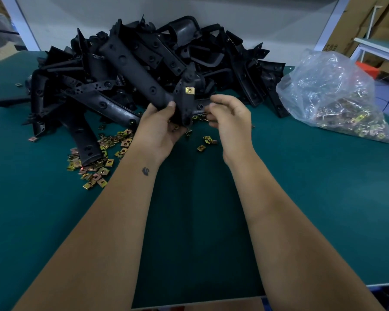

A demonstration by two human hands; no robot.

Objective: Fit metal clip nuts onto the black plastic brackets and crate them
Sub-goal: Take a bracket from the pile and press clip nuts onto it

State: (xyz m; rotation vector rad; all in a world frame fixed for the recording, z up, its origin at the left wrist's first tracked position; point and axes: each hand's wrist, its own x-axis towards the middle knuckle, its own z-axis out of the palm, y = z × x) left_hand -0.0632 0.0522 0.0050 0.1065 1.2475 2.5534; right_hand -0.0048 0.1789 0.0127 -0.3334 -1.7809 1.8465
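A heap of black brackets [144, 70] fills the upper centre of the green bench [301, 176], with loose clip nuts [99, 162] scattered at its foot and a clear bag of nuts [337, 97] at upper right. At centre, the left hand [160, 129] grips a black bracket [185, 102] carrying one brass clip nut [189, 90]; the right hand [231, 122] pinches its other end, fingers curled.

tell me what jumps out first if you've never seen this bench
A big heap of black plastic brackets fills the far middle of the green table. In front of it, the left hand grips one bracket with a gold clip nut already on it, and the right hand is at its right end. Loose clip nuts lie left, and a clear bag of them sits right.
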